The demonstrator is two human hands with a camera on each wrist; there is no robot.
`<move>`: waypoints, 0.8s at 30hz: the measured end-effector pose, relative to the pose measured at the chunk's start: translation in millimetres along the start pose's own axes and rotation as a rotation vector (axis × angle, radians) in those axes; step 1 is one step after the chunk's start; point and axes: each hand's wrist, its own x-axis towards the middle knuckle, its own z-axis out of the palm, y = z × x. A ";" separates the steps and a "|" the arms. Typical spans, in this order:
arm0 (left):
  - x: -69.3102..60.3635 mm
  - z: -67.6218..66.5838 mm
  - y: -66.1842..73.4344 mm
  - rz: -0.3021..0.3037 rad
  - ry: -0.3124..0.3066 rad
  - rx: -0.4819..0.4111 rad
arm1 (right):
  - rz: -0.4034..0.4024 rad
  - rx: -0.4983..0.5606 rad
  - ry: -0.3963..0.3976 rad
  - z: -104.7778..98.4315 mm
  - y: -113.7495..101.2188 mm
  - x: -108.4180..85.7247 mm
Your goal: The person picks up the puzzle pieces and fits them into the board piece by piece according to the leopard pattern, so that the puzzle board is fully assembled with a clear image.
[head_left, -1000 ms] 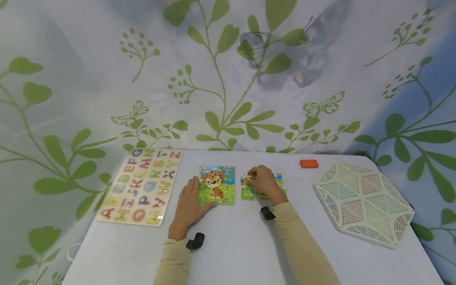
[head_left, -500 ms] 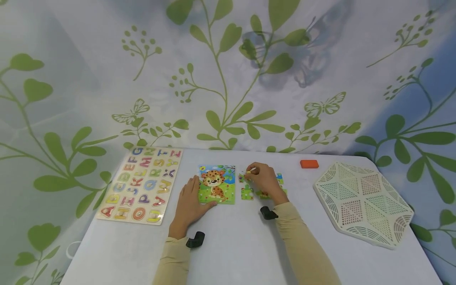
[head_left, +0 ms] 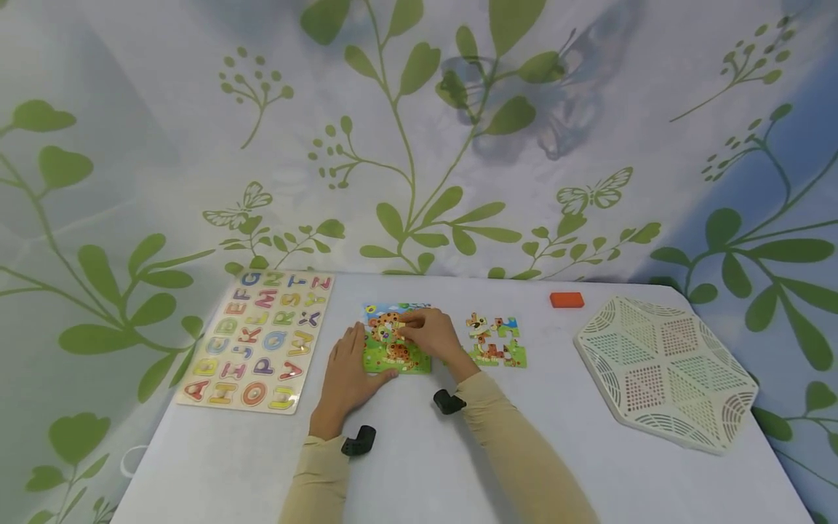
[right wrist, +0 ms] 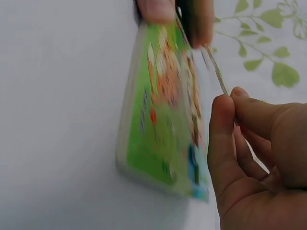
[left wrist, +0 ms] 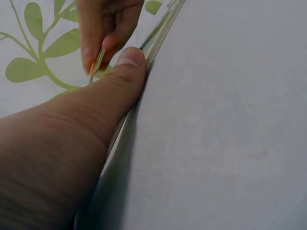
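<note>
A square board with a spotted cub picture [head_left: 397, 358] lies on the table, seen from its side in the right wrist view [right wrist: 153, 120]. My left hand [head_left: 350, 375] rests at its left edge, thumb along the near edge, fingers straight. Over the board, my right hand [head_left: 433, 336] pinches a thin puzzle piece [head_left: 385, 333], which stands on edge between thumb and fingers in the right wrist view [right wrist: 218, 74]. To the right of the board lie several loose puzzle pieces [head_left: 514, 355], partly behind the right hand and wrist.
An alphabet board [head_left: 252, 342] lies at the left. Behind and right of the puzzle pieces is an orange block [head_left: 567, 300]. A white patterned lattice board [head_left: 671, 371] takes up the right side. The leaf-printed cloth [head_left: 412, 145] rises behind the table.
My right hand has lifted a piece from the loose pieces and moved left over the cub board, holding it. My left hand has stayed at the board's edge.
</note>
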 end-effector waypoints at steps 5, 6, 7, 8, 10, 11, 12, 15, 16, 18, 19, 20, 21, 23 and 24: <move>0.5 1.6 -0.5 0.007 0.005 0.000 | 0.024 -0.011 0.006 24.9 -8.5 5.5; 0.4 1.8 -0.6 0.010 0.007 0.001 | 0.027 -0.012 0.015 28.9 -9.4 6.3; 0.2 1.4 -0.5 0.011 0.006 0.005 | 0.027 -0.014 0.025 32.5 -10.0 7.2; -0.1 1.0 -0.5 0.013 0.007 0.007 | 0.029 -0.011 0.034 36.0 -10.7 8.0; -0.6 0.4 -0.4 0.015 0.007 0.012 | 0.025 -0.023 0.056 40.9 -12.6 9.4; -0.7 0.3 -0.3 0.016 0.008 0.015 | 0.025 -0.031 0.068 42.7 -13.4 10.0; -0.8 0.1 -0.2 0.017 0.010 0.016 | 0.027 -0.036 0.080 44.2 -14.4 10.6; -0.7 0.1 -0.8 0.022 0.016 0.020 | 0.040 -0.045 0.098 47.3 -17.8 11.5; -0.7 0.3 -1.2 0.025 0.019 0.019 | 0.044 -0.054 0.103 48.3 -18.8 11.9; -0.7 0.6 -1.8 0.030 0.022 0.020 | 0.043 -0.072 0.108 49.8 -21.3 12.6; -0.8 0.7 -2.0 0.033 0.023 0.020 | 0.043 -0.087 0.111 50.6 -22.7 12.9; -1.0 0.9 -2.3 0.038 0.025 0.020 | 0.042 -0.102 0.114 51.2 -24.2 13.2; -1.1 1.2 -2.5 0.042 0.026 0.021 | 0.042 -0.115 0.116 51.6 -26.0 13.1; -1.4 1.6 -2.7 0.046 0.023 0.024 | 0.043 -0.152 0.117 52.5 -29.0 13.4; -1.6 1.8 -2.7 0.048 0.025 0.023 | 0.043 -0.176 0.118 52.8 -30.0 13.8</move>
